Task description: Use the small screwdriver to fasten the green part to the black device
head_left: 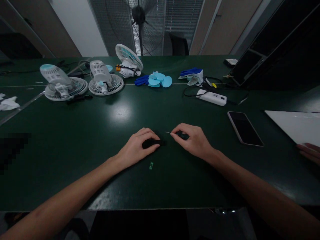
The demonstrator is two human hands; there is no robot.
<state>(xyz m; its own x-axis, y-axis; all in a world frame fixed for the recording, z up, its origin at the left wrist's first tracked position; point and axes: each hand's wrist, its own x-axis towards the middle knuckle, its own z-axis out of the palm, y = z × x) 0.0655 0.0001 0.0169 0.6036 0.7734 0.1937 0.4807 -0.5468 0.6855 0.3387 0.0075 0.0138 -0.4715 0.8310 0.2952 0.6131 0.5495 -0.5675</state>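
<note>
My left hand (pixel 140 144) is closed around a small black part (pixel 151 143), which lies low over the green table (pixel 120 190); its exact kind is hidden by my fingers. To the right, my right hand (pixel 191 138) pinches a screwdriver (pixel 183 135) with a dark handle and a thin metal shaft. The shaft's tip points left toward the black part, a short gap away from it. Below my left hand, a tiny green circuit board (pixel 151 165) rests on the tabletop, touched by neither hand.
White desk fans (pixel 106 83) stand at the back left. Blue fan blades (pixel 160 80) and gloves (pixel 195 76) lie along the back. A white power strip (pixel 212 97) and a phone (pixel 245 129) are to the right. Another person's hand (pixel 310 151) touches a white sheet (pixel 297 123).
</note>
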